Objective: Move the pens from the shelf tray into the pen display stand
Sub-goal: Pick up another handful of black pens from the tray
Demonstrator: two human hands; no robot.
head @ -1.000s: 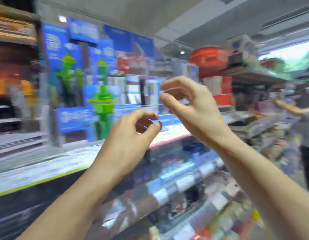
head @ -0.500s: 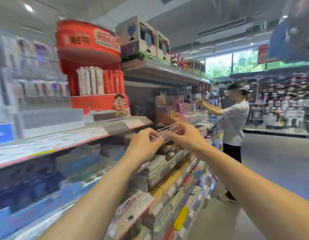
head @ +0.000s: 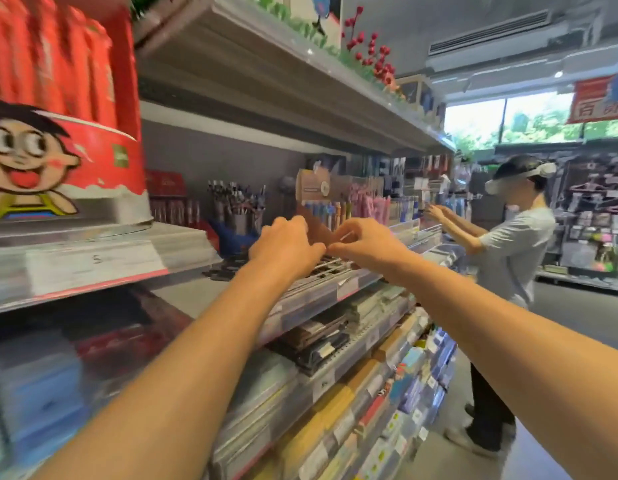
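Head: left hand [head: 287, 247], right hand [head: 366, 244] curled; contents unclear

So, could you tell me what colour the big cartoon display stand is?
Red, with a white lower edge; the head view shows the cartoon display stand.

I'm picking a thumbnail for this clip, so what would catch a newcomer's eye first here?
First, the two hands, left hand and right hand, meeting fingertip to fingertip mid-frame over the shelf. Next, the big red cartoon display filling the upper left. Then the other person in a headset at the right, reaching to the same shelving, with pens standing just behind the hands.
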